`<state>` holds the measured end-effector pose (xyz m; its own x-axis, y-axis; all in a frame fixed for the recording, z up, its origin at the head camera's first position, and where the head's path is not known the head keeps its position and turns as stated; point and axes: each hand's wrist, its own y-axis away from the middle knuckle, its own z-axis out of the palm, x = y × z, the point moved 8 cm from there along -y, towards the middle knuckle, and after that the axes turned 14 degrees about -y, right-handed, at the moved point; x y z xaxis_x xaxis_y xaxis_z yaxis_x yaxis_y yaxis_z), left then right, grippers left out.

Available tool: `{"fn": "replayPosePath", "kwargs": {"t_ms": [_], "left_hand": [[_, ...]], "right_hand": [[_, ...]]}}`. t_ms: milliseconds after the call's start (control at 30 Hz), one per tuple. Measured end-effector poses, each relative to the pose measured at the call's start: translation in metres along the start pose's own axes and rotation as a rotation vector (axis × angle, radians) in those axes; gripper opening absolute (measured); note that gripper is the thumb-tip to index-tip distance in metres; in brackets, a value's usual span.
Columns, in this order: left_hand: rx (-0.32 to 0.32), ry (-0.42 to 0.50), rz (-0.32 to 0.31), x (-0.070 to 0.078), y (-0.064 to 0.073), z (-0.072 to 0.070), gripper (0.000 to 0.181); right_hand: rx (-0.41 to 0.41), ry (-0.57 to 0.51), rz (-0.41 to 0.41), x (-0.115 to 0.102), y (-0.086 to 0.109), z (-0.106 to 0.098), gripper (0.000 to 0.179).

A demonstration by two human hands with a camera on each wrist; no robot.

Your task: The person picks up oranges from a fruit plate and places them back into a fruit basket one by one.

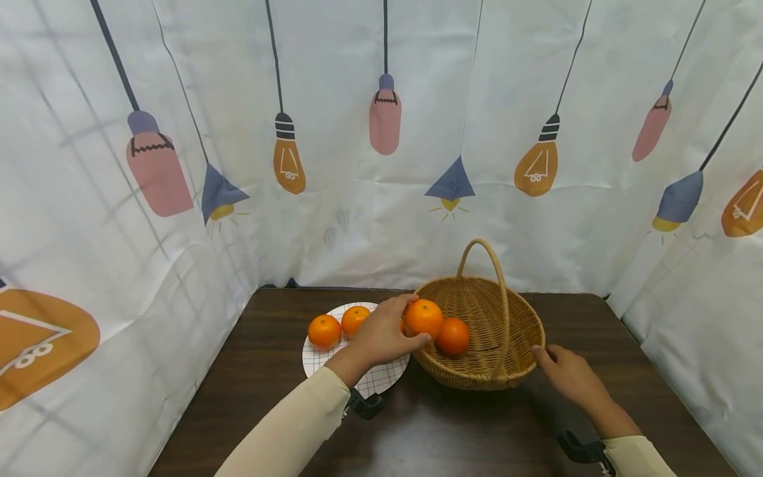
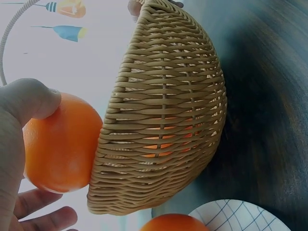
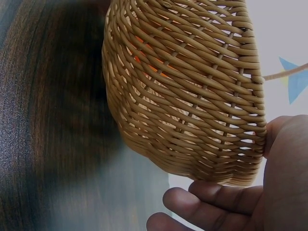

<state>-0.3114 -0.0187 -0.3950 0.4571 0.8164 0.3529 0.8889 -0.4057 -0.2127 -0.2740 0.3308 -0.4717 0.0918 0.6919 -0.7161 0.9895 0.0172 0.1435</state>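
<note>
My left hand (image 1: 384, 334) grips an orange (image 1: 424, 317) at the left rim of a wicker basket (image 1: 483, 377). In the left wrist view, the thumb lies across this orange (image 2: 65, 144), whose side meets the rim. Another orange (image 1: 453, 336) sits inside the basket, at its left. My right hand (image 1: 572, 376) holds the basket's right rim, thumb at the edge and fingers against the outside in the right wrist view. Left of the basket, a white checked plate (image 1: 316, 361) bears two oranges (image 1: 324, 332) in plain sight; my left hand and forearm hide part of it.
The basket's tall arched handle (image 1: 503, 291) rises above its opening. Everything stands on a dark wooden table (image 1: 256, 397). A white curtain printed with lamps (image 1: 357, 218) hangs behind the table and along both sides.
</note>
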Motion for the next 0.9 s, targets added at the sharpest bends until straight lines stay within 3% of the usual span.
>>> {"fn": "replayPosePath", "kwargs": {"t_ms": [900], "left_hand": [[0.003,-0.018,0.015,0.0011,-0.0012,0.0094,0.077]], "right_hand": [[0.003,-0.001,-0.006,-0.0023,0.0021,0.0011,0.081]]}}
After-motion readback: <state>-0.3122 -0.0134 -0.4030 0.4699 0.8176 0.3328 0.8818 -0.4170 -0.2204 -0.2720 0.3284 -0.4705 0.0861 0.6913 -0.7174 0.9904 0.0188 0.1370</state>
